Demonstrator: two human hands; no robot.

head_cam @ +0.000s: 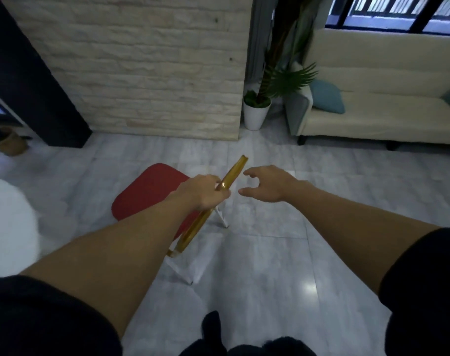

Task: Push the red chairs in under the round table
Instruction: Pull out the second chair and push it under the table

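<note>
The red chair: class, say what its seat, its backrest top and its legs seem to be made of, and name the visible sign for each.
Seat: matte red, probably fabric or vinyl padding; no shine, soft rounded corners.
Backrest top, gripped by the left hand: glossy amber, translucent-looking, likely plastic or acrylic; bright highlights.
Legs: thin, white, possibly painted metal; blur leaves it open.

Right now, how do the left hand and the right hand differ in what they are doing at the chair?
The left hand is closed around the chair's amber backrest; the right hand is open, fingers curled, touching nothing. The left sits on the rail's middle; the right hovers beside its far end. Both arms are bare and reach forward.
</note>
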